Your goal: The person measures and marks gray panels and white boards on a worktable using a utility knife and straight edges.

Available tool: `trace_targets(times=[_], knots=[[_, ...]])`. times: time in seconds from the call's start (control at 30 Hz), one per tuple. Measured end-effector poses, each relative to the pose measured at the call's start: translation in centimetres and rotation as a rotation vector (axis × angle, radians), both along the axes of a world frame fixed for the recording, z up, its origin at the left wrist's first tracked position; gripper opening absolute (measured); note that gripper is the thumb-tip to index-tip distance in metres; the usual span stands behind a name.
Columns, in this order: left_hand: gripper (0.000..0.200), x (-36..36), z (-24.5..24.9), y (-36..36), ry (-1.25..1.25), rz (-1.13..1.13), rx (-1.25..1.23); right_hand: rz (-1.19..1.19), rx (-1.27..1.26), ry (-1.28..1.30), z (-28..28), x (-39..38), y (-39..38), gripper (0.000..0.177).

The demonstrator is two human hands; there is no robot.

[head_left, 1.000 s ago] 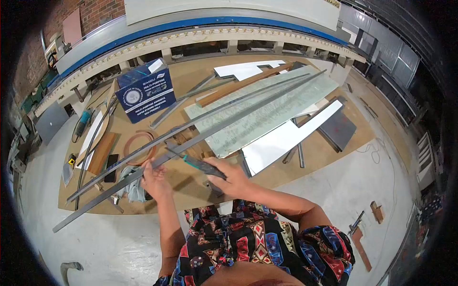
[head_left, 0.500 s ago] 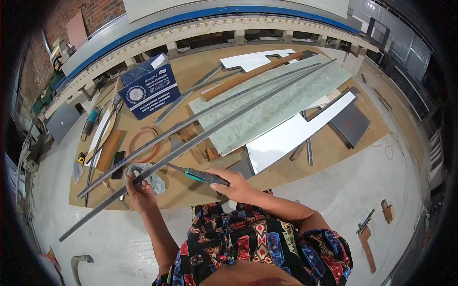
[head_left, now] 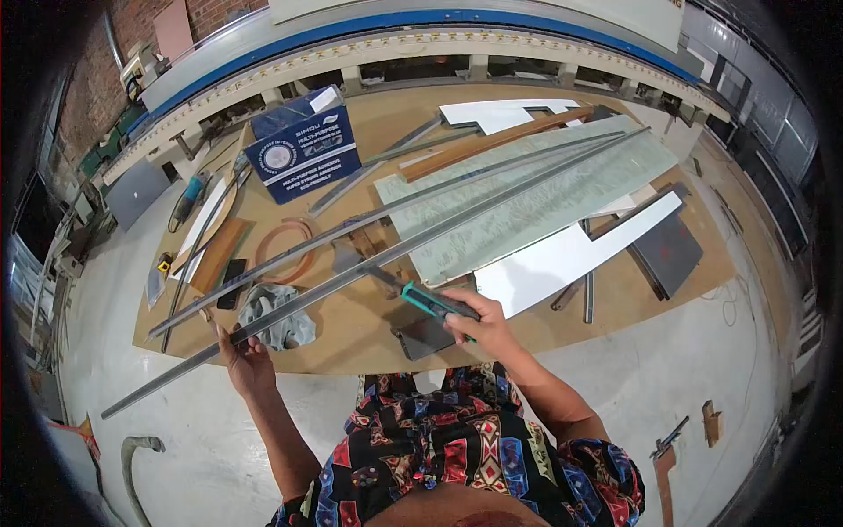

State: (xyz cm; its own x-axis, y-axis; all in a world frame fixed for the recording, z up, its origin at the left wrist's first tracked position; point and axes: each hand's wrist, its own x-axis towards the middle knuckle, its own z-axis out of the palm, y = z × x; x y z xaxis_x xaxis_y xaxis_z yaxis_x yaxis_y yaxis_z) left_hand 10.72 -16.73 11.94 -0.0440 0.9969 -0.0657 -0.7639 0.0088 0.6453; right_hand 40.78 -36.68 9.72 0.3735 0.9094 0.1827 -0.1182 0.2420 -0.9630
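Note:
A long grey metal strip runs diagonally from the lower left to the far right, over the table. My left hand is closed round its lower part. In my right hand is a tool with a black and green handle. Its thin blade or shaft reaches up and left, and its tip meets the strip or lies very near it. Behind, a second long metal strip lies roughly parallel. A crumpled grey cloth lies beneath the held strip, beside my left hand.
A blue adhesive box stands at the back left of the brown table. A greenish panel, white cut pieces and a dark plate lie to the right. A hose is on the floor at left.
My right hand has moved right with the tool, whose tip is now further up the strip. The view has shifted, so the table's things appear further right and mostly lower.

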Motion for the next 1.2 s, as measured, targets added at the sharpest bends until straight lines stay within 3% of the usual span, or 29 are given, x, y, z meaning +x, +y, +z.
trace_targets(times=[0.2,0.43,0.9,1.0,1.2], knots=[[0.026,0.6,0.3,-0.6,0.017,0.019,-0.019,-0.015,-0.058,-0.073,0.0,-1.9,0.4,0.038],[0.022,-0.3,-0.2,-1.0,0.044,-0.010,0.015,-0.071,-0.054,0.089,-1.2,1.3,0.7,0.038],[0.022,-1.5,-1.4,-0.6,0.080,-0.026,0.050,-1.091,0.004,0.217,-3.9,26.9,-4.2,0.029],[0.022,-1.9,-1.5,-0.4,0.108,-0.099,0.056,-1.237,0.015,-0.083,-3.6,27.8,-3.9,0.030],[0.025,-1.2,-1.2,-1.1,0.114,-0.196,0.090,-1.152,-0.161,-0.481,-5.8,26.4,-2.6,0.042]])
